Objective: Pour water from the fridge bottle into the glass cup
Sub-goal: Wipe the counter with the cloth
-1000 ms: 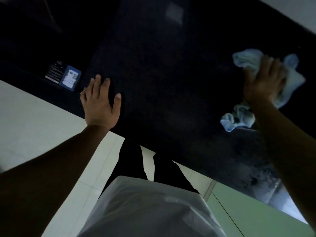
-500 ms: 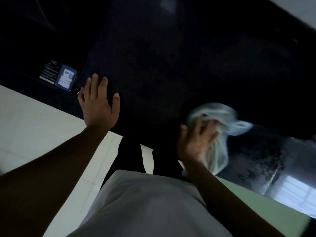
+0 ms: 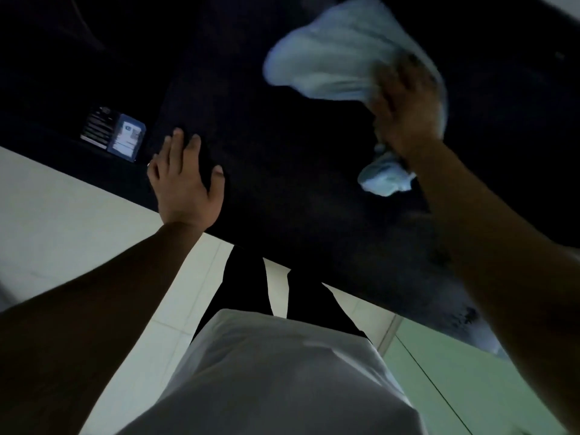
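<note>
My right hand [image 3: 408, 111] presses a crumpled light blue cloth [image 3: 339, 58] onto the dark glossy tabletop [image 3: 282, 152], toward the far side. The cloth is blurred with motion, and a bunched end hangs below my wrist. My left hand [image 3: 185, 180] lies flat on the table near its front edge, fingers spread, holding nothing. No bottle and no glass cup appear in the head view.
A small blue card and a dark printed card [image 3: 125, 136] lie on the table left of my left hand. Below the table edge are pale floor tiles [image 3: 62, 215], my white shirt and dark trousers. A green panel [image 3: 455, 381] stands at the lower right.
My right hand swept the cloth from the far right to the near edge of the table, then back out to the far side. My left hand stayed planted.
</note>
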### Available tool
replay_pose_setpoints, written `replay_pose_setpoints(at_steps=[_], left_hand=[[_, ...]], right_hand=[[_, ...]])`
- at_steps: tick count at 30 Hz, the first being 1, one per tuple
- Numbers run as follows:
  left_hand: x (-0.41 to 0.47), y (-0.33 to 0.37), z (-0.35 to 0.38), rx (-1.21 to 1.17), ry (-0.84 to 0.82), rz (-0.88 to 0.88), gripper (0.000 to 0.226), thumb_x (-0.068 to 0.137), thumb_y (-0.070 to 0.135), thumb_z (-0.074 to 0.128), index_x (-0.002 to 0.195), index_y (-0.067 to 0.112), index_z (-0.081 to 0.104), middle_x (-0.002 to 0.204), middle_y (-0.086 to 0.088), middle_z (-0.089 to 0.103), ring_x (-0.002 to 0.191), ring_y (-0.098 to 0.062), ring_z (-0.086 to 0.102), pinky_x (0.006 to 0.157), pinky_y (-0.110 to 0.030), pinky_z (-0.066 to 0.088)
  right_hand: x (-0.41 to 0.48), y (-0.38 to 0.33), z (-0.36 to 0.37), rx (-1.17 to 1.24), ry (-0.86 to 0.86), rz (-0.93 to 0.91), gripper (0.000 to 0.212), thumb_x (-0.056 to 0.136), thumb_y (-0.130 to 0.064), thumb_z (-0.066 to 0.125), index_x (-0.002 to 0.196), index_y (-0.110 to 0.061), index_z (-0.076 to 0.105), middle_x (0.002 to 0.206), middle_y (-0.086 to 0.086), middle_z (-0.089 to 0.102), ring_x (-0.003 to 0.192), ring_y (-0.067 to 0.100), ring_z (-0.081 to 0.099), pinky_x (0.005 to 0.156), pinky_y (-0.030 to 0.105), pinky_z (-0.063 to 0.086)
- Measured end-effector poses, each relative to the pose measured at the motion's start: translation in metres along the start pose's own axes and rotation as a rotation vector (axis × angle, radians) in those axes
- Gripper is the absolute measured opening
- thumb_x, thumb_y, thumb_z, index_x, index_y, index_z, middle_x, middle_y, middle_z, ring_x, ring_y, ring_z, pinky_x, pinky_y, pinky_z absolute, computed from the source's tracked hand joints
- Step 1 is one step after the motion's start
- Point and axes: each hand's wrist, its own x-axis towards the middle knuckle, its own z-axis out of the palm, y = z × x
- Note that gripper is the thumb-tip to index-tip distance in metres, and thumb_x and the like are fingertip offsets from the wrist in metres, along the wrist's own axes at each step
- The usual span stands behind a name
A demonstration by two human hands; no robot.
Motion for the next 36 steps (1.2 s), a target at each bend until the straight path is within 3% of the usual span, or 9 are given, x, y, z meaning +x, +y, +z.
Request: replay_pose_setpoints(at_steps=[3,7,12,16,18,21,25,33,36], left_hand=[[0.001,0.000,-0.001,-0.005,-0.020,0.003,0.063,0.094,0.043,0.047,0.150,0.014,0.039,0.164,-0.015,0.031,0.151,-0.035,0.026,0.120,-0.056,0.017],[0.001,0.001,-0.001,-0.009,-0.024,-0.001,0.064,0.094,0.044,0.046,0.149,0.013,0.039,0.163,-0.015,0.031,0.150,-0.036,0.027,0.120,-0.054,0.016],[0.001,0.002,-0.002,-0.009,-0.030,-0.008,0.064,0.093,0.041,0.049,0.150,0.013,0.039,0.164,-0.014,0.031,0.151,-0.035,0.026,0.120,-0.055,0.015],[0.000,0.003,-0.004,-0.015,-0.026,-0.008,0.065,0.091,0.040,0.050,0.150,0.014,0.039,0.164,-0.014,0.030,0.151,-0.034,0.025,0.120,-0.053,0.015],[0.001,0.003,-0.004,-0.018,-0.017,-0.003,0.065,0.091,0.041,0.049,0.149,0.013,0.040,0.164,-0.014,0.031,0.151,-0.035,0.026,0.120,-0.053,0.016],[0.000,0.002,-0.004,-0.023,-0.033,-0.005,0.064,0.093,0.041,0.049,0.150,0.014,0.038,0.164,-0.015,0.029,0.151,-0.036,0.026,0.120,-0.055,0.015],[-0.001,0.002,-0.004,-0.032,-0.048,0.014,0.064,0.093,0.041,0.047,0.150,0.013,0.038,0.164,-0.016,0.028,0.151,-0.037,0.025,0.119,-0.057,0.015],[-0.001,0.011,-0.015,-0.050,-0.096,0.000,0.064,0.092,0.039,0.043,0.147,0.008,0.036,0.163,-0.022,0.027,0.149,-0.043,0.024,0.118,-0.062,0.015],[0.002,0.039,-0.025,-0.156,-0.173,-0.130,0.064,0.089,0.031,0.055,0.145,0.004,0.038,0.161,-0.028,0.026,0.149,-0.046,0.023,0.120,-0.061,0.015]], right_hand=[[-0.079,0.015,-0.009,-0.003,0.079,0.338,0.056,0.102,-0.047,0.035,0.144,-0.014,0.050,0.150,0.019,0.047,0.140,0.038,0.040,0.114,0.048,0.033],[-0.168,-0.082,0.009,0.009,0.049,0.539,0.066,0.094,-0.045,0.042,0.149,-0.009,0.042,0.154,0.026,0.037,0.145,0.043,0.030,0.120,0.057,0.019],[-0.145,-0.193,0.029,0.182,-0.119,0.063,0.066,0.089,-0.041,0.057,0.144,-0.006,0.045,0.153,0.024,0.037,0.147,0.043,0.023,0.118,0.054,0.020],[-0.077,-0.185,0.035,0.102,-0.201,-0.509,0.060,0.092,-0.039,0.052,0.145,-0.011,0.048,0.153,0.016,0.043,0.145,0.036,0.033,0.121,0.043,0.007],[-0.051,-0.154,0.028,0.067,-0.163,-0.592,0.057,0.091,-0.040,0.053,0.142,-0.016,0.052,0.149,0.013,0.048,0.141,0.035,0.039,0.120,0.043,0.013],[-0.037,-0.088,0.017,0.057,0.032,-0.248,0.048,0.089,-0.038,0.059,0.133,-0.019,0.062,0.141,0.017,0.055,0.134,0.041,0.046,0.112,0.050,0.032],[-0.099,-0.024,-0.007,-0.013,0.043,0.333,0.054,0.096,-0.044,0.048,0.144,-0.020,0.049,0.149,0.025,0.043,0.139,0.045,0.038,0.112,0.054,0.031],[-0.238,-0.054,-0.049,0.109,-0.022,0.672,0.033,0.076,-0.020,0.048,0.099,0.000,0.060,0.096,0.027,0.059,0.088,0.043,0.055,0.074,0.049,0.047],[-0.228,-0.073,-0.065,0.523,-0.037,0.869,0.015,0.086,-0.017,0.048,0.083,-0.004,0.057,0.078,0.013,0.059,0.073,0.031,0.056,0.067,0.042,0.047]])
